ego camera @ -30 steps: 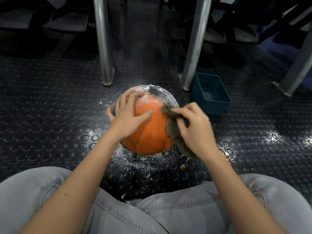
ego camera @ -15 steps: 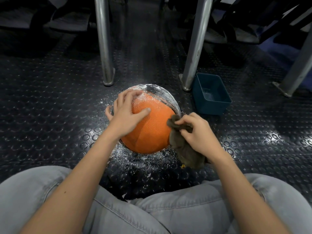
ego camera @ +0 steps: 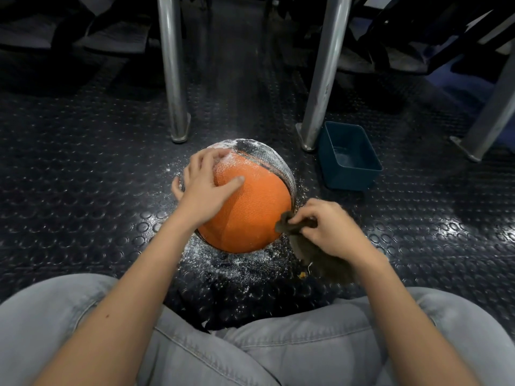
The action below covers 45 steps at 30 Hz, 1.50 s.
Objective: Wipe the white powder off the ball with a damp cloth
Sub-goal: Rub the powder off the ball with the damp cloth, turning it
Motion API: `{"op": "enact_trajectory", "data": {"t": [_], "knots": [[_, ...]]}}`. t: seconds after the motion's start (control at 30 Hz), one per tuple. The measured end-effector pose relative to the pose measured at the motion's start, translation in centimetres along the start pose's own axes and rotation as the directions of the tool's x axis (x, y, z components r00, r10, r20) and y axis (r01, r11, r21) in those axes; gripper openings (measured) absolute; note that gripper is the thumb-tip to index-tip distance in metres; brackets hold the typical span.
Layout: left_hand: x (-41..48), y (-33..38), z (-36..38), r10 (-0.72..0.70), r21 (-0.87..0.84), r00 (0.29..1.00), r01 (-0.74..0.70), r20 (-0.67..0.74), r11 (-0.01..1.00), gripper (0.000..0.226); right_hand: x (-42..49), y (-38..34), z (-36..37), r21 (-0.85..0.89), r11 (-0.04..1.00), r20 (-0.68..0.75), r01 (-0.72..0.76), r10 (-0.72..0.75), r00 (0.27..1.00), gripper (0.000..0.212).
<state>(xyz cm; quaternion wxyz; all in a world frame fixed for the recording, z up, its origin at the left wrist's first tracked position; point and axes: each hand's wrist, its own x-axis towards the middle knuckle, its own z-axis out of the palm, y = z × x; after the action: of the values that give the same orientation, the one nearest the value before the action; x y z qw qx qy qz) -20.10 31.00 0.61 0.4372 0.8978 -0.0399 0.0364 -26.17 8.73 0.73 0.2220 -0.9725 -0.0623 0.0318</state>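
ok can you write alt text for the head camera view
A seated person's left hand rests on an orange ball on a dark studded floor while the right hand grips a dark cloth at its lower right edge. White powder coats the ball's far side and dusts the floor around it; a blue tub sits to the right.

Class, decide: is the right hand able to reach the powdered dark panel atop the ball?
Probably yes: nothing lies between the right hand, gripping the cloth, and that panel; the left hand rests on the ball's other side.
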Motion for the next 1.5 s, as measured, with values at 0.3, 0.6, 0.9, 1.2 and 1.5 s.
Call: {"op": "enact_trajectory", "data": {"t": [0.3,0.6,0.9,1.2,1.5], "knots": [[0.0,0.1,0.4,0.009,0.011,1.000,-0.009,0.006,1.000,0.064,-0.3,-3.0,1.3,0.089,0.980,-0.337,0.178,-0.139,0.931,0.027],[-0.3,0.3,0.2,0.040,0.074,0.995,-0.047,0.092,0.996,0.082,0.6,-1.7,-0.2,0.206,0.978,-0.510,0.023,0.088,0.855,0.028],[-0.1,0.4,-1.5,0.156,0.229,0.926,-0.243,0.343,0.943,0.110,-0.5,-3.7,1.5,0.033,0.996,-0.497,0.089,-0.061,0.866,0.027],[-0.3,0.3,-0.9,0.097,0.281,0.953,-0.181,0.286,0.942,0.102,0.0,-1.9,-0.4,0.132,0.990,-0.523,-0.043,0.106,0.846,0.029],[-0.7,0.3,-0.6,0.071,0.283,0.969,-0.138,0.235,0.949,0.099,-0.6,-3.4,2.1,0.078,0.990,-0.451,0.115,-0.068,0.890,0.026]]}}
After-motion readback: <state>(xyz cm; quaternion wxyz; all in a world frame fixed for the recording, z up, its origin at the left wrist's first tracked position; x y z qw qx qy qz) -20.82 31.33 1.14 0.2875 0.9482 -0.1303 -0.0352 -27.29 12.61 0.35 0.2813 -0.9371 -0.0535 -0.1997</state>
